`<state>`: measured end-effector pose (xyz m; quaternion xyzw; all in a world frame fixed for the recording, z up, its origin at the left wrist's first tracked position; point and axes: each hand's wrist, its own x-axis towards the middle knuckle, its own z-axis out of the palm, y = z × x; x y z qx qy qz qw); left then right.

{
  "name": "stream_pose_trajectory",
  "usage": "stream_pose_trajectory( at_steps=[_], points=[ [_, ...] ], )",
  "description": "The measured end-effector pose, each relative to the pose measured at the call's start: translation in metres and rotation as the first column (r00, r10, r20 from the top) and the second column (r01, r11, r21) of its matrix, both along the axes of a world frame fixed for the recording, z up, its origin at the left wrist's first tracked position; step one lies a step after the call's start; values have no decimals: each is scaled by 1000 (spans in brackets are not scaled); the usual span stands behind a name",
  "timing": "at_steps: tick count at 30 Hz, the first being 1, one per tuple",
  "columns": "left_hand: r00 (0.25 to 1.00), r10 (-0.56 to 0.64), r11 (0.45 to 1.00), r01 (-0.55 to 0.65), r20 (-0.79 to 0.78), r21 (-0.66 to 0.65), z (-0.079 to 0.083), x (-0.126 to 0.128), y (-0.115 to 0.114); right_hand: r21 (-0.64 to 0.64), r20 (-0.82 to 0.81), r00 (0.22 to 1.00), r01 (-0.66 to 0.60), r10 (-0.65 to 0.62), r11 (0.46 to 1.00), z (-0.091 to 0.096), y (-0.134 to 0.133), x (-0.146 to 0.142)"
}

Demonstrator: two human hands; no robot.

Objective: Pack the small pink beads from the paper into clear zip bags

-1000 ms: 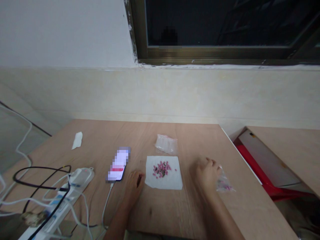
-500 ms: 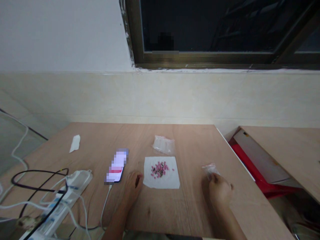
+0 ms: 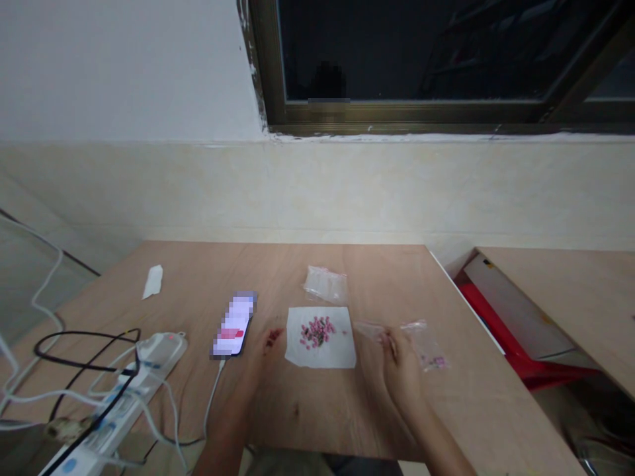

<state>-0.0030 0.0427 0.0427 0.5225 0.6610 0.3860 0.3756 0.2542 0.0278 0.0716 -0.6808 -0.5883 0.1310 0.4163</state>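
Observation:
Small pink and dark buds (image 3: 317,332), like dried rosebuds, lie in a loose pile on a white paper sheet (image 3: 297,357) in front of me. My left hand (image 3: 266,354) rests just left of the sheet, fingers curled around several dark reddish buds (image 3: 272,338). On the other side, my right hand (image 3: 399,360) pinches a clear plastic bag (image 3: 370,328) that points toward the sheet. Beside that hand a second clear zip bag (image 3: 419,334) lies on the table with a few pink buds (image 3: 437,362) at its lower end.
A stack of clear bags (image 3: 326,284) lies behind the sheet. To the left are a phone (image 3: 233,327) on a charging cable, a white scrap (image 3: 153,281), and a power strip (image 3: 159,354) with tangled cords. A red stool (image 3: 489,324) stands beyond the table's right edge.
My right hand has moved left toward the sheet, with a clear bag now in its fingers. The bag with buds lies uncovered on the right. My left hand has turned, showing the buds in it.

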Motion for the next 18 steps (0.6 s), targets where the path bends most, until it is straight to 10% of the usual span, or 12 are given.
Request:
stream_pose_trajectory(
  at_steps=[6, 18],
  points=[
    [843, -537, 844, 537, 13, 9, 45, 26, -8, -33, -255, 899, -376, 356, 926, -12, -2, -61],
    [839, -544, 838, 544, -19, 27, 36, 18, 10, -32, -269, 819, -533, 507, 845, 3, 18, -64]
  ],
)
